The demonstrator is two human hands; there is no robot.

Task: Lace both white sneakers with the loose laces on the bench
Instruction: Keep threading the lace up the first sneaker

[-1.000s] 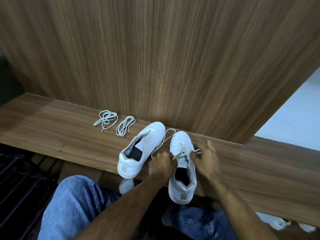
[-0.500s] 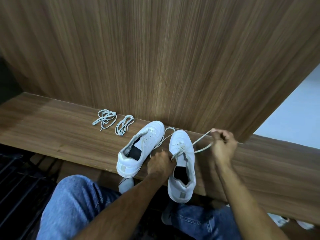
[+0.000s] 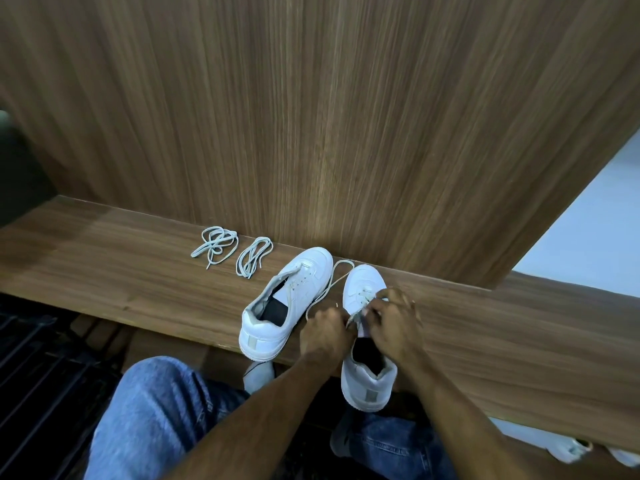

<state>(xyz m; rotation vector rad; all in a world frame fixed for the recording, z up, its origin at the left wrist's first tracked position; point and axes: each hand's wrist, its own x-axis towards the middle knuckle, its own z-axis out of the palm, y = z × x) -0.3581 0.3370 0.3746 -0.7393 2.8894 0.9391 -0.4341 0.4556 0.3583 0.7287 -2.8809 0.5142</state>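
— Where are the hands?
— Both over the right sneaker (image 3: 363, 296) on the table (image 3: 138, 285). The left hand (image 3: 325, 332) and right hand (image 3: 394, 322) each pinch its lace (image 3: 329, 285) with curled fingers.
— And the other sneaker (image 3: 287, 299)?
— Just beside it, unlaced (toe toward the wall panel (image 3: 311, 116)). Two loose laces (image 3: 216, 245) lie further left.

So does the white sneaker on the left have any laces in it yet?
No, unlaced. The left white sneaker shows bare eyelets, and two bundled grey laces lie on the bench.
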